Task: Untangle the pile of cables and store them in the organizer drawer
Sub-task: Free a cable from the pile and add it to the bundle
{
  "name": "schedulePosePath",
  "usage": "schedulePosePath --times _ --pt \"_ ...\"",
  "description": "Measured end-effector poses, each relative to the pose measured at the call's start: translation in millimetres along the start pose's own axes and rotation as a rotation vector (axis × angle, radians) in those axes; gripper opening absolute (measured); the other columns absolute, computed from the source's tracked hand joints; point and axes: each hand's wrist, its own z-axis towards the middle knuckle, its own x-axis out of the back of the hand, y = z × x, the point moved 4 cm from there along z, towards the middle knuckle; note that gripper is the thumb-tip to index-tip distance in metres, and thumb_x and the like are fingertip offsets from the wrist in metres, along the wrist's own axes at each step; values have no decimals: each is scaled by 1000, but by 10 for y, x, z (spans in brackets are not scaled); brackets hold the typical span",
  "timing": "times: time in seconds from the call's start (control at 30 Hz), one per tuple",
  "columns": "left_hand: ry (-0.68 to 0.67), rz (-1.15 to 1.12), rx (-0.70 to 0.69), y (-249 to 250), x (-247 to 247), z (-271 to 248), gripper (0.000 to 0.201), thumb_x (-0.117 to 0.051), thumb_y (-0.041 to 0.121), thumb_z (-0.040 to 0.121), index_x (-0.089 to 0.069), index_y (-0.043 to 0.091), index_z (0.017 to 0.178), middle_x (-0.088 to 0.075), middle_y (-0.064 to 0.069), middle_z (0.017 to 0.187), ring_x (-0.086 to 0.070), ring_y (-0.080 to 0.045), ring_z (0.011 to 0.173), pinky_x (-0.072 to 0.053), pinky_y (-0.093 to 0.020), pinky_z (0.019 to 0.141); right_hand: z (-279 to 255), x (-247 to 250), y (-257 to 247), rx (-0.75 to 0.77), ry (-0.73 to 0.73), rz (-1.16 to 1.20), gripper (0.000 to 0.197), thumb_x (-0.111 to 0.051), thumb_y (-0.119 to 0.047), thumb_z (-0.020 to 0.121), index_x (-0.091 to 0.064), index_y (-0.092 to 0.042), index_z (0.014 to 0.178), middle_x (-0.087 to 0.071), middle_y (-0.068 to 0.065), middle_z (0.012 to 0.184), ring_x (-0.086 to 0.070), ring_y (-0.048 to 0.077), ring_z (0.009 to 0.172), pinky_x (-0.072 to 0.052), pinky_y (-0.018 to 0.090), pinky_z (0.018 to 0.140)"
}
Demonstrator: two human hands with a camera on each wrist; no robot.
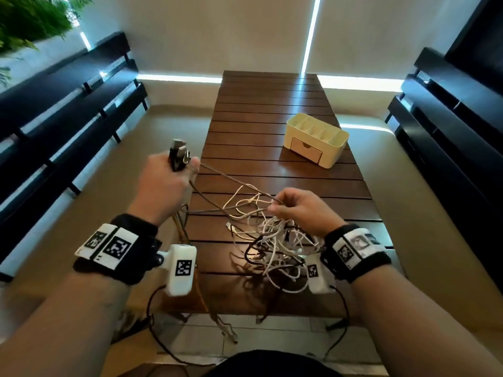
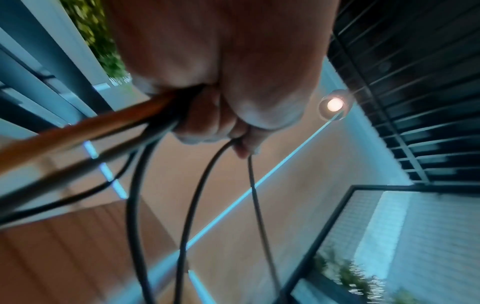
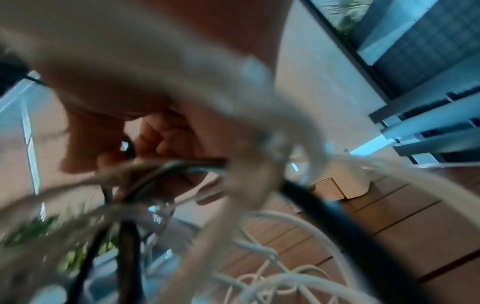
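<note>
Head view: left hand (image 1: pixel 163 183) raised, fisted.

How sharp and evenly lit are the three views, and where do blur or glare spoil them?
Head view: sharp but wide-angle bent, bright strip glare on the table, the cable pile readable. Left wrist view: left hand and dark cables fairly clear, background smeared, one lamp flaring. Right wrist view: heavily blurred; right hand and white cables are smears.

Dark slatted wood table (image 1: pixel 285 170), smooth cream plastic organizer (image 1: pixel 330 153).
</note>
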Motion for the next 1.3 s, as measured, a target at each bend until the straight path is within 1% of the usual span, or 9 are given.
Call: schedulePosePath --times 0.17,0.33,0.4,0.6,0.8,0.93,1.1,1.2,1.3 --pt "-340 315 199 -297 -91 -129 28 -65 24 97 -65 10 73 -53 -2 61 -47 -16 57 -30 -29 53 -70 285 -374 210 210 14 8 -63 -24 96 -68 -23 90 -66 -10 79 -60 3 73 -51 17 72" --pt "-249 168 73 -26 -220 -108 17 -65 23 96 -71 9 90 -67 -10 78 -60 -30 73 -47 -33 67 92 30 -323 164 105 -345 7 -62 -21 97 -68 -18 96 -62 -12 87 -57 2 79 -44 19 72" --pt "-301 132 -15 145 -382 -137 15 -65 26 96 -73 13 99 -71 -7 86 -64 -25 81 -50 -36 76 113 -36 -310 197 126 -337 4 -64 -20 96 -67 -20 92 -59 -14 85 -55 -1 79 -40 17 70" --pt "-535 284 -89 201 -879 -212 31 -64 28 97 -54 24 68 -58 6 66 -54 -12 62 -35 -28 55 36 -101 -395 225 189 -270 7 -63 -17 96 -64 -23 91 -56 -14 78 -50 -1 66 -36 13 59" --pt "-348 120 -124 271 -772 -179 37 -63 23 98 -52 24 63 -53 8 61 -49 1 54 -31 -21 52 -103 -110 -87 179 230 -246 8 -70 -22 91 -63 -23 96 -60 -12 95 -59 0 87 -48 14 74" --pt "-127 -88 -5 270 -494 -54 26 -60 22 100 -63 14 75 -55 -3 66 -44 2 49 -34 -11 47 -253 -255 224 270 315 -431 14 -70 -16 88 -58 -20 82 -53 -10 89 -53 10 80 -53 34 75" --pt "-120 -106 -3 308 -404 5 28 -61 26 99 -69 4 83 -61 -26 80 -50 -21 68 -34 -11 49 -193 -295 411 162 287 -516 8 -67 -12 86 -62 -18 85 -54 -8 94 -52 12 89 -51 36 81" --pt "-173 -66 8 312 -468 -42 33 -62 27 99 -68 -3 87 -59 -18 75 -50 -20 66 -39 -19 59 -97 -217 437 -36 173 -456 20 -65 -13 86 -63 -23 103 -49 -14 102 -54 9 96 -50 28 88" --pt "-270 -18 -2 274 -537 -91 30 -63 29 98 -71 1 90 -70 -21 91 -64 -33 85 -50 -40 80 -150 -135 181 69 205 -157 36 -62 -3 84 -61 -30 109 -49 -15 110 -54 2 98 -55 26 85"
